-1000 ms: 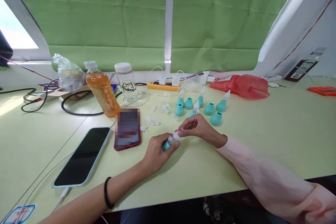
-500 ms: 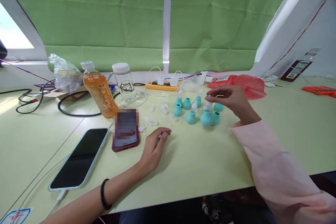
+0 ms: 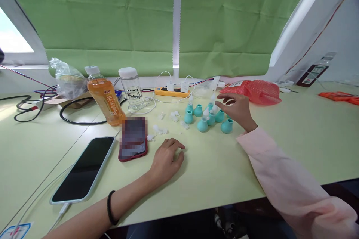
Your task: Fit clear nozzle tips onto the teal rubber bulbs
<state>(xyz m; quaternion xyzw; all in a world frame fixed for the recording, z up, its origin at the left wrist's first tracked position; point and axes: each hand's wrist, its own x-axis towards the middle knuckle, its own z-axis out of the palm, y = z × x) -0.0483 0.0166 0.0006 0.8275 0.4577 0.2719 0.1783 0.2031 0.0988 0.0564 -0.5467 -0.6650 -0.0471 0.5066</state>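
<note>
Several teal rubber bulbs stand in a group on the table. A teal bulb [image 3: 202,124] at the front left carries a clear pointed nozzle [image 3: 206,114], while an open-mouthed teal bulb [image 3: 227,126] stands at the front right. My right hand [image 3: 235,108] hovers just over the group, thumb and fingers apart, beside another clear nozzle [image 3: 215,109] on a bulb. Nothing shows between its fingers. My left hand [image 3: 167,159] lies on the table with its fingers loosely curved and apart, holding nothing. Loose clear plastic nozzles [image 3: 160,130] are scattered beyond it.
A phone in a red case [image 3: 133,149] and a charging phone [image 3: 84,170] lie on the left. Behind them stand an orange drink bottle [image 3: 106,99] and a clear cup [image 3: 134,91]. A power strip [image 3: 171,92] and red bubble wrap [image 3: 260,91] are at the back.
The bulb and nozzle in my right hand have been set down among the others, slightly left, and let go. The fingers and thumb of my left hand have spread apart.
</note>
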